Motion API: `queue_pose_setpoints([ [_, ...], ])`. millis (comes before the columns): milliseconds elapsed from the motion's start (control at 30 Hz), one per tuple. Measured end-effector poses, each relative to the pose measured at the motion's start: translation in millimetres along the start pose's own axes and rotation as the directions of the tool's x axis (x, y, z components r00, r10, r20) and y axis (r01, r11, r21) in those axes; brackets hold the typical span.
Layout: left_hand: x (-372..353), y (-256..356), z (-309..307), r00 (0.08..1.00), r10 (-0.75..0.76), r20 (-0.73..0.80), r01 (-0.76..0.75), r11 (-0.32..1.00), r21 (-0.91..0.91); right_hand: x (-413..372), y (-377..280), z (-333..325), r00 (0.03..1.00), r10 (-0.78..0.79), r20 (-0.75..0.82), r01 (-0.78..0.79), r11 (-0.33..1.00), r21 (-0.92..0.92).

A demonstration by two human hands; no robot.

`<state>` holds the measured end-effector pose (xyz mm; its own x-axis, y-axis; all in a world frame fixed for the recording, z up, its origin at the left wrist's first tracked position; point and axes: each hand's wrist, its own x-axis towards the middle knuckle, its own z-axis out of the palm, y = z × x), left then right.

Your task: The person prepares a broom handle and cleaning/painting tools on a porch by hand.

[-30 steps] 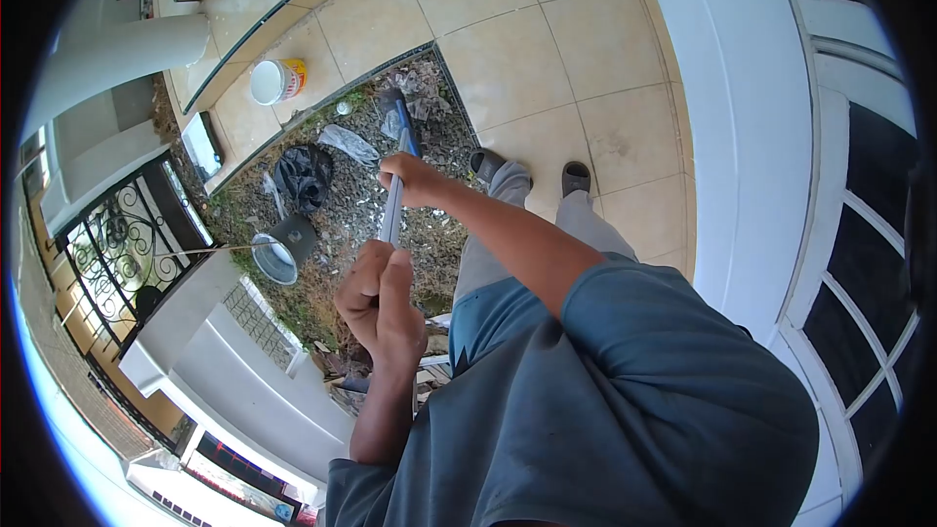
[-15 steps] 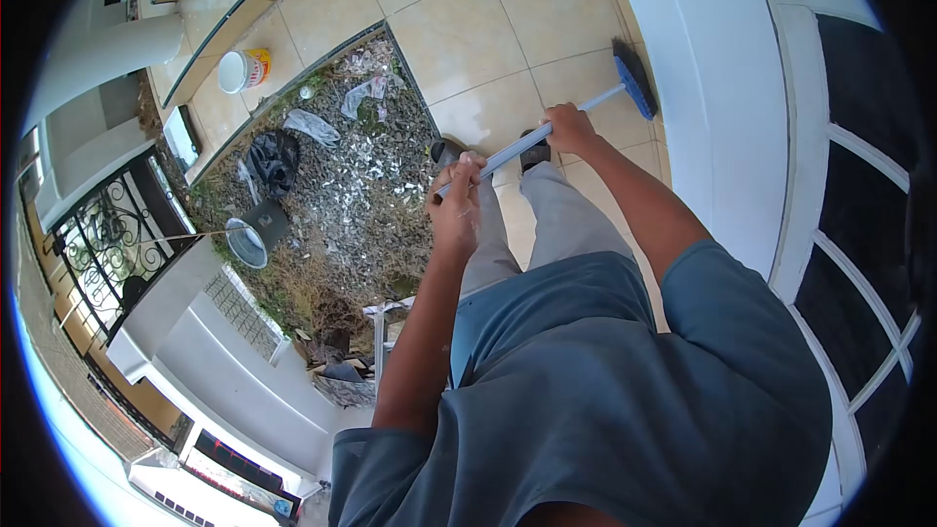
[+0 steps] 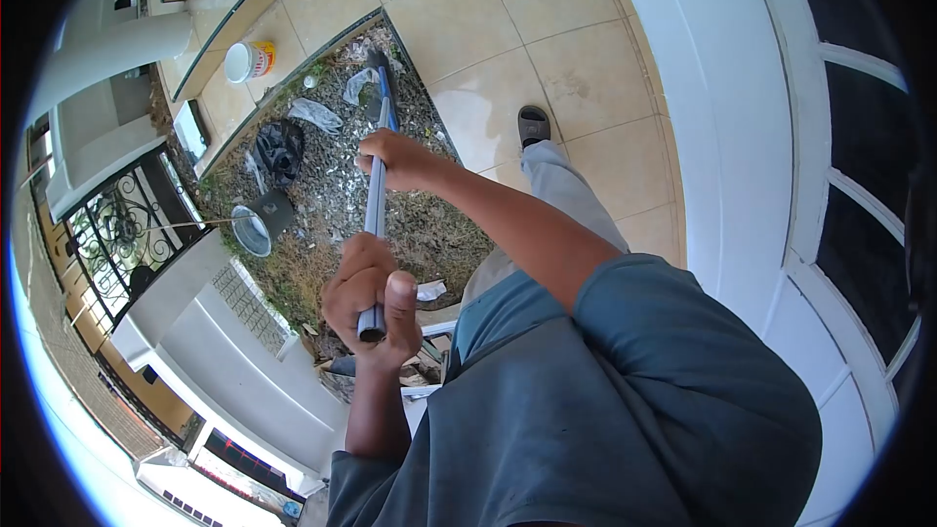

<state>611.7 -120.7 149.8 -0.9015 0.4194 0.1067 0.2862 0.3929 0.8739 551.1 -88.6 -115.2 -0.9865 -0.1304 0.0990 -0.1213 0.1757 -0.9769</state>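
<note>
A broom with a grey handle [image 3: 376,207] points away from me over the gravel bed. My left hand [image 3: 363,293] is wrapped around the near end of the handle, the thumb lying beside its hollow tip. Farther along, my right hand [image 3: 398,158] grips the handle with the fingers closed. The blue broom head [image 3: 384,83] with dark bristles is at the far end, over the gravel close to a clear plastic bag [image 3: 359,86].
The gravel bed [image 3: 337,195] holds white scraps, a black plastic bag [image 3: 278,151] and a tipped dark bucket [image 3: 265,220]. A white paint pail [image 3: 249,61] stands on the tiled ledge. Beige floor tiles [image 3: 468,34] and a white wall [image 3: 703,117] lie to the right.
Both hands have swung the broom left, from the tiles by the wall to over the gravel bed. My left hand has come nearer to me. Both hands keep hold of the handle.
</note>
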Motion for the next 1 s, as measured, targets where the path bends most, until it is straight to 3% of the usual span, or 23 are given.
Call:
queue_pose_setpoints([
  [100, -40, 13, -50, 0.986, 0.0, -0.17, -0.045, 0.965, -0.26, -25, -58, -14, 0.996, 0.082, -0.025, -0.086, 0.977, -0.196],
  [200, -78, -23, -67, 0.974, -0.107, -0.201, -0.038, 0.794, -0.607, -76, -54, -33, 0.983, 0.176, -0.044, -0.18, 0.907, -0.381],
  [300, -111, -75, -14, 0.905, -0.425, 0.003, 0.314, 0.663, -0.68, -153, 5, -65, 0.946, 0.283, -0.156, -0.316, 0.714, -0.624],
  [367, -134, -113, 37, 0.81, -0.527, 0.256, 0.572, 0.613, -0.546, -213, 59, -91, 0.867, 0.433, -0.247, -0.489, 0.638, -0.595],
  [400, -144, -120, 64, 0.794, -0.532, 0.293, 0.604, 0.637, -0.479, -247, 89, -104, 0.859, 0.464, -0.216, -0.484, 0.598, -0.639],
  [433, -158, -129, 92, 0.746, -0.587, 0.315, 0.655, 0.563, -0.504, -279, 117, -115, 0.882, 0.451, -0.139, -0.422, 0.624, -0.658],
  [500, -178, -136, 106, 0.715, -0.634, 0.293, 0.68, 0.536, -0.5, -302, 133, -94, 0.885, 0.438, -0.156, -0.426, 0.629, -0.65],
  [533, -181, -136, 100, 0.741, -0.626, 0.242, 0.653, 0.591, -0.473, -303, 127, -88, 0.887, 0.431, -0.166, -0.428, 0.631, -0.647],
  [567, -186, -133, 90, 0.76, -0.62, 0.193, 0.632, 0.637, -0.441, -295, 128, -62, 0.886, 0.427, -0.178, -0.452, 0.715, -0.534],
  [600, -187, -126, 70, 0.832, -0.554, 0.039, 0.492, 0.703, -0.514, -278, 114, -26, 0.918, 0.316, -0.241, -0.396, 0.78, -0.485],
  [633, -187, -113, 40, 0.826, -0.56, -0.067, 0.44, 0.714, -0.545, -250, 79, 6, 0.886, 0.425, -0.185, -0.464, 0.8, -0.381],
  [667, -186, -96, 12, 0.804, -0.577, -0.146, 0.443, 0.744, -0.501, -230, 63, 46, 0.926, 0.273, -0.261, -0.35, 0.88, -0.321],
  [700, -184, -72, -7, 0.799, -0.568, -0.198, 0.444, 0.779, -0.442, -208, 44, 78, 0.923, 0.321, -0.212, -0.359, 0.917, -0.176],
  [733, -185, -54, -17, 0.794, -0.552, -0.255, 0.443, 0.813, -0.378, -194, 38, 110, 0.947, 0.264, -0.184, -0.288, 0.95, -0.118],
  [800, -194, -38, -21, 0.913, -0.367, -0.178, 0.344, 0.928, -0.144, -171, 7, 139, 0.962, 0.274, 0.011, -0.274, 0.96, 0.063],
  [833, -197, -31, -22, 0.955, -0.271, -0.12, 0.269, 0.963, -0.028, -163, -8, 146, 0.97, 0.239, 0.053, -0.242, 0.968, 0.065],
  [867, -201, -19, -26, 0.958, -0.239, -0.161, 0.235, 0.971, -0.043, -162, -20, 147, 0.968, 0.215, 0.129, -0.23, 0.966, 0.116],
  [933, -214, 9, -34, 0.954, -0.197, -0.227, 0.183, 0.98, -0.08, -170, -53, 148, 0.994, 0.098, 0.05, -0.1, 0.995, 0.031],
  [1000, -228, 26, -45, 0.947, -0.169, -0.272, 0.112, 0.971, -0.213, -193, -75, 124, 0.993, 0.106, 0.06, -0.103, 0.993, -0.059],
])
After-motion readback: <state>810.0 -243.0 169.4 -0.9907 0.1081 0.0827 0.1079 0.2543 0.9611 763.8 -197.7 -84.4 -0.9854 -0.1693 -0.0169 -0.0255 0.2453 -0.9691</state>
